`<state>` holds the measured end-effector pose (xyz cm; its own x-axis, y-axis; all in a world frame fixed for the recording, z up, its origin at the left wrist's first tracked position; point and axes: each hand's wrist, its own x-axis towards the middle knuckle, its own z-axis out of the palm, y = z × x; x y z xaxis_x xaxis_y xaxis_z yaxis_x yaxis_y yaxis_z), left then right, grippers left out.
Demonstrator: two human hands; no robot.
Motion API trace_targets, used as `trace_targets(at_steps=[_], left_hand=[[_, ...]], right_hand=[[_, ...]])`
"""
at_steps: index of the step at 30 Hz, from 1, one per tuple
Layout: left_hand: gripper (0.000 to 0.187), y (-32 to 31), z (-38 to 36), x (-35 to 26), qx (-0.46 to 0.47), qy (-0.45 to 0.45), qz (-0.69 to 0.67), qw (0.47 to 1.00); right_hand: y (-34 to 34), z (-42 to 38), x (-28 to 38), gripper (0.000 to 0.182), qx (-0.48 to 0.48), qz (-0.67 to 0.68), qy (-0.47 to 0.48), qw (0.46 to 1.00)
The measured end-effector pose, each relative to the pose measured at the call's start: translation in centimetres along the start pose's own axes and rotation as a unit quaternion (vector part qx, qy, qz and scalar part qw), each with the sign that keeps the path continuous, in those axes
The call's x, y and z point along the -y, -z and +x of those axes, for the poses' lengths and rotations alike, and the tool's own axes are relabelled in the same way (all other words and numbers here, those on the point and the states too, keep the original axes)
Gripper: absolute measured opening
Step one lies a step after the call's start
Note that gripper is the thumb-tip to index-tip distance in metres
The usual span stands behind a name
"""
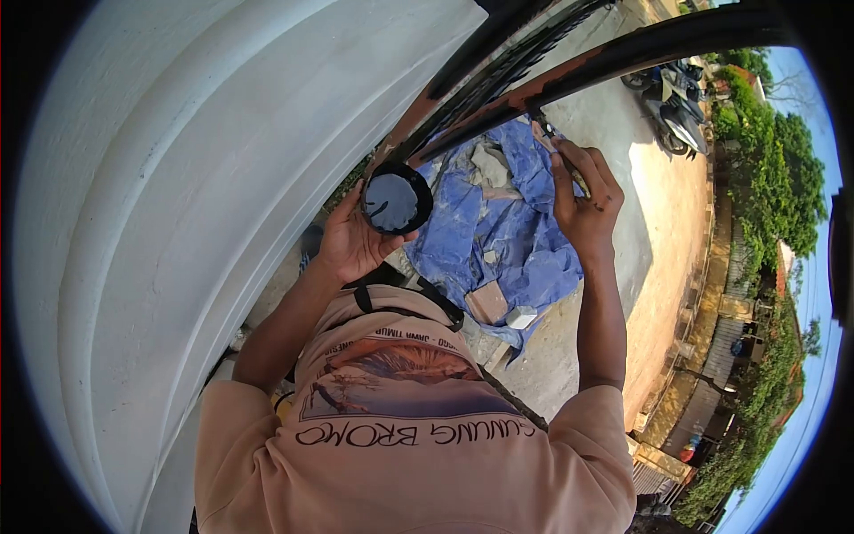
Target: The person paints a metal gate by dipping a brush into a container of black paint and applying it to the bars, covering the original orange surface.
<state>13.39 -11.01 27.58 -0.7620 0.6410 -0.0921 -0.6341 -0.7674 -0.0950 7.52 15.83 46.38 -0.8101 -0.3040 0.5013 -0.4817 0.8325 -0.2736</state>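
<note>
My left hand (350, 238) is wrapped round a small black cup (426, 198) of dark, glossy paint (390, 201), held in front of my waist. In my right hand (589, 198), raised and further right, a paintbrush (544, 135) is pinched between thumb and fingers. Its tip is right at the lower edge of a metal bar (614, 67). Black coats much of this bar, while reddish-brown patches show along its side.
A white curved wall (169, 222) rises close on my left. Below the bar lies a crumpled blue tarp (463, 240) with broken pieces on it. Parked motorcycles (672, 107) stand on the paved yard beyond.
</note>
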Motion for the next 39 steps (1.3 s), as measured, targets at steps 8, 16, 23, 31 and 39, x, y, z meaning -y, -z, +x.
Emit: trace_targets(at_steps=[8,16,23,31,39], left_hand=[[0.069,0.3,0.3,0.2,0.005,-0.001,-0.005,1.0],[0.068,-0.2,1.5,0.2,-0.005,0.01,0.006,1.0],[0.07,-0.2,2.5,0.0,0.005,0.002,0.011,1.0],[0.069,-0.3,3.0,0.0,-0.005,0.0,0.017,1.0],[0.069,-0.5,3.9,-0.2,0.0,0.015,0.014,1.0]], right_hand=[[-2.0,0.1,-1.7,0.015,-0.051,-0.037,-0.001,0.998],[-3.9,0.1,-1.7,0.014,0.022,-0.018,-0.044,0.999],[-2.2,-0.8,-0.5,0.016,0.007,-0.022,0.0,1.0],[-4.2,0.1,-2.5,0.018,-0.056,-0.034,0.021,0.998],[-5.5,3.7,-0.4,0.009,-0.053,-0.106,0.075,0.99]])
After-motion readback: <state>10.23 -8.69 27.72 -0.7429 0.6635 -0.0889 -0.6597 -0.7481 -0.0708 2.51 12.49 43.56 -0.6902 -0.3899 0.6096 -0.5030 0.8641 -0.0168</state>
